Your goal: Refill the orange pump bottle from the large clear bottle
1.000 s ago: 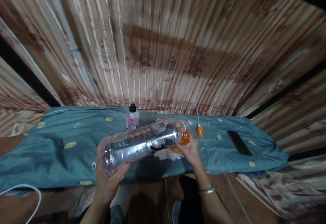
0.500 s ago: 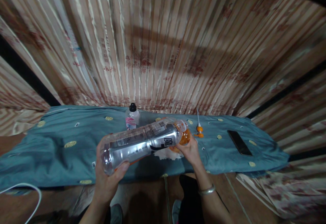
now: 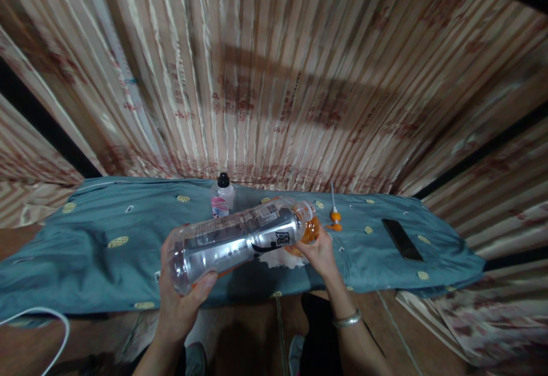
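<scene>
Clear bottle (image 3: 240, 245) barely shifted, hands (image 3: 180, 307) gripping it and orange bottle (image 3: 313, 232), black Chinese character (image 3: 282, 239) on silver label (image 3: 222, 257)

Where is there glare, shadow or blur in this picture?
Head view: pale glare streaks the silver-labelled bottle; head view: a dark shadow band crosses the striped curtain; head view: the bottle's small print looks too soft to read.

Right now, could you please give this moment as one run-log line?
left hand: grips tilted clear bottle; right hand: holds orange container; pump: on teal cloth; phone: same cloth
</scene>
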`<state>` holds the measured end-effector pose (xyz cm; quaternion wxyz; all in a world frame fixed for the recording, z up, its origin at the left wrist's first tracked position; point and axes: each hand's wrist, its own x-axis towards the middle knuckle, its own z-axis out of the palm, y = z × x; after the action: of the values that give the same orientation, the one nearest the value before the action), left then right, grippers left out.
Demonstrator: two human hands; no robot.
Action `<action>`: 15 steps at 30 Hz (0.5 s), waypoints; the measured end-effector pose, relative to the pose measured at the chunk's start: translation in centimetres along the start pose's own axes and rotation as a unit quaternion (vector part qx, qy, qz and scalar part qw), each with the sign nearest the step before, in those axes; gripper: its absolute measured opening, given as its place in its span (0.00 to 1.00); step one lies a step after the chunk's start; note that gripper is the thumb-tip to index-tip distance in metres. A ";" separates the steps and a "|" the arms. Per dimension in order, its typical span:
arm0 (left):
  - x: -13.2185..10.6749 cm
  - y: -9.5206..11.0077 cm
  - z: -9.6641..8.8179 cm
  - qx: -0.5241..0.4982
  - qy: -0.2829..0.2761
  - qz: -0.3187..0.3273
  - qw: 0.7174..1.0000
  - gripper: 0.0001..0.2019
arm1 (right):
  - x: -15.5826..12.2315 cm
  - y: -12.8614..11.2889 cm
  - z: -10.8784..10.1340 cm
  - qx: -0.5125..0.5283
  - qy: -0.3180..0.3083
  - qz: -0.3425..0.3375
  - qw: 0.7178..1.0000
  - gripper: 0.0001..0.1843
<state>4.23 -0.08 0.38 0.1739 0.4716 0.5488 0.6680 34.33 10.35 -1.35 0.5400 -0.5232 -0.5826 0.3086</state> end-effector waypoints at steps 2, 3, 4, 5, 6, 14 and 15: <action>0.0 0.0 0.0 -0.002 0.006 0.004 1.000 0.39 | 0.0 -0.1 0.0 0.002 -0.002 0.001 1.000 0.28; -0.1 -0.1 0.0 -0.004 0.009 0.003 1.000 0.39 | 0.0 -0.1 0.0 0.000 -0.002 0.002 1.000 0.28; -0.1 -0.1 0.0 -0.009 0.007 -0.002 1.000 0.39 | 0.0 -0.1 0.0 -0.003 -0.002 0.002 1.000 0.28; -0.2 -0.2 0.0 -0.014 0.004 -0.010 1.000 0.40 | 0.0 -0.2 0.0 -0.006 -0.002 0.001 1.000 0.28; -0.2 -0.2 0.0 -0.018 0.002 -0.017 1.000 0.41 | 0.0 -0.2 -0.1 -0.008 -0.003 0.000 1.000 0.28; 0.0 0.1 0.1 0.006 0.015 -0.005 1.000 0.40 | 0.0 -0.2 -0.1 0.000 -0.002 -0.001 1.000 0.25; 0.0 0.2 0.2 -0.003 0.016 -0.017 1.000 0.41 | 0.0 -0.2 0.0 -0.001 -0.001 -0.001 1.000 0.25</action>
<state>4.41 -0.04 0.51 0.1782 0.4512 0.5574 0.6738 34.32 10.32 -1.14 0.5390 -0.5226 -0.5842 0.3083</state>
